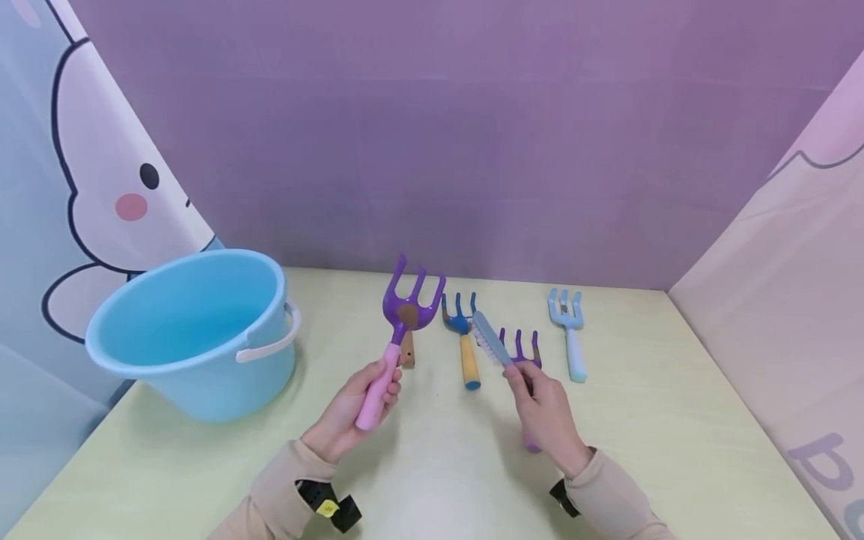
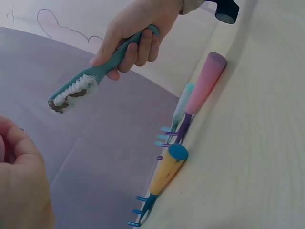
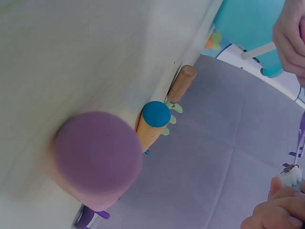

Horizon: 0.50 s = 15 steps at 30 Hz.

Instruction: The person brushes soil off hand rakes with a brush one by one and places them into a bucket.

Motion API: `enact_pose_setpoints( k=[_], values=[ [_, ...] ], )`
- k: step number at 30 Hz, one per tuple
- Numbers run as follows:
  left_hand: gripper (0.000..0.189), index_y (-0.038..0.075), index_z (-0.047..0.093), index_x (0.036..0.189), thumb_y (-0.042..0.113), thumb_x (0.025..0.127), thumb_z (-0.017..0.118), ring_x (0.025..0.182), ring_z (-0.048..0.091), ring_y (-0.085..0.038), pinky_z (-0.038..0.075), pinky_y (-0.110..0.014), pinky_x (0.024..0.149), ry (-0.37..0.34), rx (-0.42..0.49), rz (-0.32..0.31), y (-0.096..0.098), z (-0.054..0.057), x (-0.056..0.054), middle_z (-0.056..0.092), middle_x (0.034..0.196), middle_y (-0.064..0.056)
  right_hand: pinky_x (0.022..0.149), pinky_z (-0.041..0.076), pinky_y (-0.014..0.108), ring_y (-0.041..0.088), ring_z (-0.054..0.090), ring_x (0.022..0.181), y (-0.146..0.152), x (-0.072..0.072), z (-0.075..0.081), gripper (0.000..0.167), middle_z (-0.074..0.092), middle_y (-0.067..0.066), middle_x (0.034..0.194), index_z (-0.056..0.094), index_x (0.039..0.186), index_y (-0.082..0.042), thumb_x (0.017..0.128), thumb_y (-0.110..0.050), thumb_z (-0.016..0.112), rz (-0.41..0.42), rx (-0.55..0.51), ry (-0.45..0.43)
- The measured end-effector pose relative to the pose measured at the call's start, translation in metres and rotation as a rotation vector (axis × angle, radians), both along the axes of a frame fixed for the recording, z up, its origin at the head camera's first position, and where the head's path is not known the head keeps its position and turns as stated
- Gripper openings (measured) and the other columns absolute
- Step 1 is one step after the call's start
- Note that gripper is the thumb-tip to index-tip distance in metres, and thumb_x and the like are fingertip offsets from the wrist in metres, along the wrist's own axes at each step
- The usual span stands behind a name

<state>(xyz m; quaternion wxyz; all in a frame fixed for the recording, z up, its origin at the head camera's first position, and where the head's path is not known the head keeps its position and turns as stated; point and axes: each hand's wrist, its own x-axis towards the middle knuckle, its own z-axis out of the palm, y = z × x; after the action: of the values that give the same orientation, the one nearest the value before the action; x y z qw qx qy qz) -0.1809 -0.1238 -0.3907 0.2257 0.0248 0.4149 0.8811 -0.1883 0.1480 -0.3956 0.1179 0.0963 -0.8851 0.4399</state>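
Note:
My left hand (image 1: 352, 411) grips the pink handle of a purple garden hand fork (image 1: 379, 390), raised above the table with its three tines upward. Brown dirt marks the base of its tines. In my right hand (image 1: 550, 418) is a blue-green scrubbing brush (image 1: 490, 337), held by its handle, head angled towards the fork but apart from it. The left wrist view shows brown grime on its white bristles (image 2: 76, 90). Beneath the right hand lies another purple fork (image 1: 520, 356) with a pink handle, partly hidden.
A yellow-handled blue fork (image 1: 469, 360) lies mid-table, a light blue fork (image 1: 572, 345) farther right. A wooden-handled tool (image 1: 408, 351) is mostly hidden behind the raised fork. At left stands a light blue bucket (image 1: 223, 390) with a white handle. Cloth walls (image 1: 472, 150) border the table.

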Motion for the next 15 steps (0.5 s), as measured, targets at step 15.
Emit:
enact_pose_setpoints(
  k=[15],
  values=[
    [0.031,0.008,0.036,0.125,0.025,0.099,0.038,0.071,0.052,-0.001,0.044,-0.010,0.063,-0.046,0.036,-0.090,0.008,-0.009,0.004,0.055,0.088,0.005,0.042,0.030,0.019,0.000,0.033,0.047,-0.011,0.006,0.005,0.012,0.039,-0.007,0.057,0.062,0.091,0.000,0.092,-0.008,0.052,0.036,-0.066,0.309]
  ],
)
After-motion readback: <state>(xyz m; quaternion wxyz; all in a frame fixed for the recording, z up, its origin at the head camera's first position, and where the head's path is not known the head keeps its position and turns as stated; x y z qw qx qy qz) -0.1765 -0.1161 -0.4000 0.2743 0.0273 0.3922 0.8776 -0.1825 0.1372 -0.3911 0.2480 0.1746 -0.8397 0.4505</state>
